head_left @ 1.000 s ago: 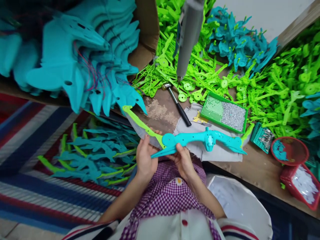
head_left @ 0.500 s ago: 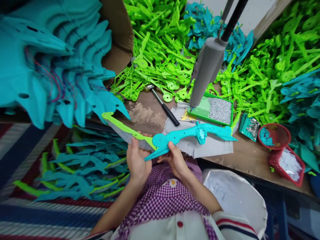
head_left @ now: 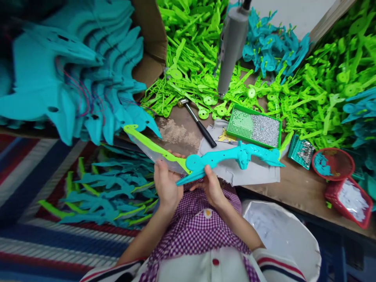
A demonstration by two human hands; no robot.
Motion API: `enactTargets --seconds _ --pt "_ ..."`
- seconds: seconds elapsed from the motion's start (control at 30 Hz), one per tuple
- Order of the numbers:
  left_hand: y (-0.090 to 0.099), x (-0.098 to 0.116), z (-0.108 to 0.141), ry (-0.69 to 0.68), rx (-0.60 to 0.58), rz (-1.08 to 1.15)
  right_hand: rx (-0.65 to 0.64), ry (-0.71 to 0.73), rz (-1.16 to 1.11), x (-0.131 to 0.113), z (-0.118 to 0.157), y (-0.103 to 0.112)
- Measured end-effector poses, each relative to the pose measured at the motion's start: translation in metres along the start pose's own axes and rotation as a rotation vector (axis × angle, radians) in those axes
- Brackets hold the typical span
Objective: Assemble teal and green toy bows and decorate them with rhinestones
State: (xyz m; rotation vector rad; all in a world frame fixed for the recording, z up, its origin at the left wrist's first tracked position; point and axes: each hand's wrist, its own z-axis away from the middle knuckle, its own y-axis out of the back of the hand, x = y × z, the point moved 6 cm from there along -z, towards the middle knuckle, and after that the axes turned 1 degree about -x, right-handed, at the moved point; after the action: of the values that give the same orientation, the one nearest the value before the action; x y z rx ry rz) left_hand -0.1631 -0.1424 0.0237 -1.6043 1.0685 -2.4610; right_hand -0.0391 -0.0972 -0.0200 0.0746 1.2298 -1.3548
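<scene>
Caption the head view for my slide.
Left hand and right hand hold a blue-and-green plastic piece at a bench bearing a hammer and green tray.

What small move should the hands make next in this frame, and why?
Perhaps the left hand should gently swing the green limb while the right hand steadies the turquoise body, to check the joint: the left hand grips the limb's side, the right hand the body, and the two parts meet between them.
</scene>
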Motion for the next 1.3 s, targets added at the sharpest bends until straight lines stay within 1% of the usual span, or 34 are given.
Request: enactTargets --seconds 0.1,0.13,0.17,0.2,0.27,0.37,0.4,0.47,0.5,0.53,0.57,0.6,0.67,0.7,0.73,0.8,0.87,0.9,0.93,1.0,1.1,1.17,1.23,1.3 --pt "-0.010 0.012 0.001 0.021 -0.196 -0.050 -0.049 0.031 -0.014 -0.004 0.007 0.001" --pt "-0.012 0.014 -0.001 0.030 -0.251 -0.077 -0.056 0.033 0.000 -0.005 0.008 0.001" --pt "-0.012 0.017 -0.005 0.031 -0.281 -0.102 -0.062 0.033 0.016 -0.005 0.006 0.000" --pt "-0.011 0.020 -0.009 0.022 -0.288 -0.121 -0.070 0.033 0.029 -0.004 0.003 0.000" --pt "-0.009 0.023 -0.018 -0.002 -0.261 -0.139 -0.095 0.039 0.047 -0.003 -0.005 -0.004" --pt "-0.004 0.021 -0.028 0.006 -0.225 -0.118 -0.198 0.000 0.128 -0.006 -0.012 -0.009" --pt "-0.001 0.019 -0.031 0.020 -0.218 -0.105 -0.245 -0.027 0.199 -0.009 -0.009 -0.009" --pt "0.005 0.013 -0.037 0.043 -0.207 -0.073 -0.334 -0.053 0.423 -0.023 0.009 -0.001" --pt "0.008 0.010 -0.041 0.046 -0.202 -0.061 -0.343 -0.029 0.551 -0.035 0.021 0.007" --pt "0.011 0.007 -0.045 0.039 -0.194 -0.053 -0.305 0.027 0.666 -0.052 0.034 0.020" --pt "0.013 0.005 -0.049 0.028 -0.190 -0.048 -0.208 0.122 0.749 -0.073 0.046 0.036" --pt "0.015 0.003 -0.054 0.014 -0.186 -0.044 -0.030 0.253 0.777 -0.100 0.057 0.058" --pt "0.017 0.000 -0.063 0.015 -0.191 -0.055 0.458 0.578 0.757 -0.157 0.081 0.111" --pt "0.017 -0.001 -0.067 0.026 -0.191 -0.064 0.667 0.703 0.763 -0.180 0.090 0.136" --pt "0.017 0.000 -0.070 0.038 -0.187 -0.075 0.807 0.774 0.796 -0.197 0.093 0.158" --pt "0.018 0.005 -0.077 0.055 -0.172 -0.096 0.932 0.798 0.959 -0.218 0.085 0.192" --pt "0.020 0.016 -0.082 0.051 -0.155 -0.122 0.988 0.789 1.036 -0.227 0.074 0.217" --pt "0.021 0.022 -0.084 0.041 -0.152 -0.143 1.001 0.781 1.016 -0.229 0.070 0.227" --pt "0.023 0.028 -0.087 0.030 -0.148 -0.170 1.002 0.773 0.958 -0.231 0.068 0.235" --pt "0.024 0.036 -0.091 0.023 -0.146 -0.229 0.973 0.772 0.764 -0.235 0.067 0.247" --pt "0.018 0.036 -0.095 0.064 -0.171 -0.274 0.848 0.738 0.382 -0.249 0.067 0.261" --pt "0.008 0.034 -0.095 0.057 -0.188 -0.288 0.714 0.626 0.164 -0.259 0.067 0.269" --pt "-0.006 0.030 -0.094 0.041 -0.232 -0.330 0.618 0.533 0.041 -0.268 0.071 0.273" --pt "-0.019 0.023 -0.095 0.042 -0.298 -0.390 0.622 0.533 -0.006 -0.278 0.082 0.277"
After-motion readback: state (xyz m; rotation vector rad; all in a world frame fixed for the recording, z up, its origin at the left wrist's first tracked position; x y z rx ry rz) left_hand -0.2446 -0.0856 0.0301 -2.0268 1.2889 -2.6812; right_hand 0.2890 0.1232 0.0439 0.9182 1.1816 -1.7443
